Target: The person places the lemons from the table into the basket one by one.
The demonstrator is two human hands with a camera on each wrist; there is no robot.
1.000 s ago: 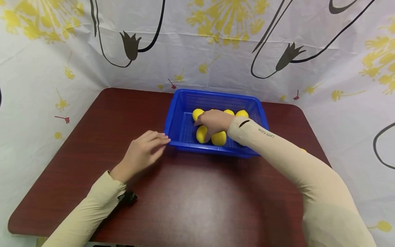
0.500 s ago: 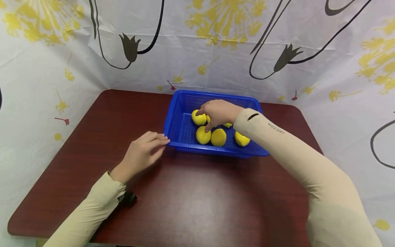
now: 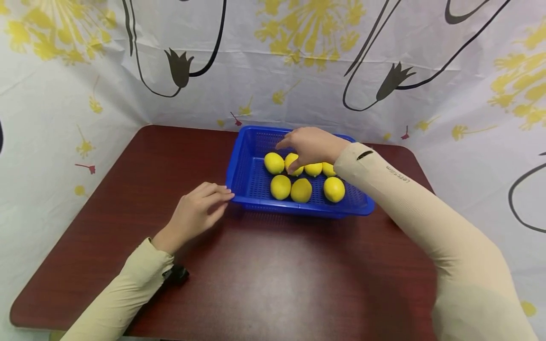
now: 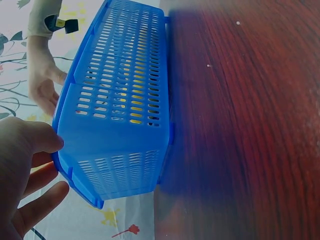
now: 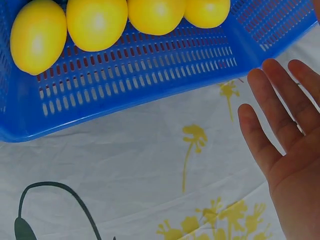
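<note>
My left hand [image 3: 198,210] pinches the front left corner of a blue plastic basket [image 3: 277,204]. In the left wrist view its thumb [image 4: 46,137] lies over the basket's rim, with the other fingers behind and below. Several yellow lemons sit in the basket in two rows, among them a front left lemon [image 3: 280,187] and a front right lemon [image 3: 334,189]. Above the back row hovers my right hand [image 3: 313,144], palm down, fingers spread and holding nothing. From the right wrist its fingers [image 5: 280,107] show extended near the basket's rim, apart from the lemons.
A dark red-brown wooden table [image 3: 273,274] carries the basket near its back edge. Behind and around it hangs a white cloth [image 3: 239,47] with yellow and black flower prints. A small black object [image 3: 176,274] is by my left sleeve.
My right hand has risen from among the lemons and moved back and to the right, uncovering more of them. The left hand has stayed at the basket corner.
</note>
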